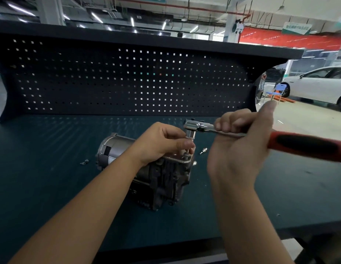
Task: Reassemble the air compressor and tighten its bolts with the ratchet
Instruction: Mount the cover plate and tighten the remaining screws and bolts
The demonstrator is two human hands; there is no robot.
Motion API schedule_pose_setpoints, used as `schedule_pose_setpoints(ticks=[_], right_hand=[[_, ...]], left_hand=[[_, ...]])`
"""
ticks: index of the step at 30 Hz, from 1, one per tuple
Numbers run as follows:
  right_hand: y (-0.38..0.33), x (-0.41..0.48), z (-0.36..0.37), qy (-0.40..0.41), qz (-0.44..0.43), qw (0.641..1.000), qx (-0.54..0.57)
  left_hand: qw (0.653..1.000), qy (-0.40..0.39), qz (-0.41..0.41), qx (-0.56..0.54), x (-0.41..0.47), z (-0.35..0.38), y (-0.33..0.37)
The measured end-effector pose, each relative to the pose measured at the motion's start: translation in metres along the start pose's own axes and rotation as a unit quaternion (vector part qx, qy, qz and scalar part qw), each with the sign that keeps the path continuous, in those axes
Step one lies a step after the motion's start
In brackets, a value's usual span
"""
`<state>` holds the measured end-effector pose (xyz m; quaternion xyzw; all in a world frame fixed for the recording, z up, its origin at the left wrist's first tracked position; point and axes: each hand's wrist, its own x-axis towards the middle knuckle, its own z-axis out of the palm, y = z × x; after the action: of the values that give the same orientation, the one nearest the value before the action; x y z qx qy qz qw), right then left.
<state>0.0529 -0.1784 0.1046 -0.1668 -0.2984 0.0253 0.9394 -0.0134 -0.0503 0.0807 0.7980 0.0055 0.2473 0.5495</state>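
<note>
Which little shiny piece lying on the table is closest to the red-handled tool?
The silver piece just right of the air compressor, near the ratchet head. The other small pieces lie beyond the compressor's opposite end, far to the left.

Compressor on its side, ratchet poised over one bolt.
The grey air compressor lay on the green bench. A bolt stood upright in its silver plate's corner. The chrome-headed, red-and-black-handled ratchet was above, socket pointing down.
</note>
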Motion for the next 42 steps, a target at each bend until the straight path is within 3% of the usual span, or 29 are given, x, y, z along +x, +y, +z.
schedule_pose_setpoints(ticks=[4,9,12,17,20,24,29,42], right_hand=[[0.004,0.025,-0.021,0.061,0.146,0.977,0.141],[0.022,0.040,-0.032,0.068,0.285,0.903,0.315],[0.027,0.041,-0.033,0.108,0.317,0.870,0.363],[0.008,0.033,-0.019,0.040,0.205,0.961,0.182],[0.001,0.020,-0.004,0.023,0.124,0.988,0.092],[-0.002,0.010,0.000,0.031,0.088,0.994,0.065],[-0.005,0.012,-0.009,0.042,0.070,0.995,0.057],[-0.014,0.032,-0.006,0.057,0.041,0.992,0.105]], left_hand=[[1.000,0.000,0.004,0.000,0.000,0.000,0.000],[1.000,-0.007,0.006,-0.002,0.000,-0.002,-0.002],[1.000,-0.014,0.007,0.005,0.000,-0.002,-0.002],[1.000,-0.013,0.000,0.008,0.000,-0.002,-0.003],[1.000,-0.015,0.002,0.013,0.000,-0.002,-0.002],[1.000,-0.009,-0.001,0.026,-0.001,-0.003,-0.001],[0.994,-0.085,-0.022,0.068,0.001,-0.012,0.003],[0.992,-0.074,-0.005,0.099,0.001,-0.011,0.002]])
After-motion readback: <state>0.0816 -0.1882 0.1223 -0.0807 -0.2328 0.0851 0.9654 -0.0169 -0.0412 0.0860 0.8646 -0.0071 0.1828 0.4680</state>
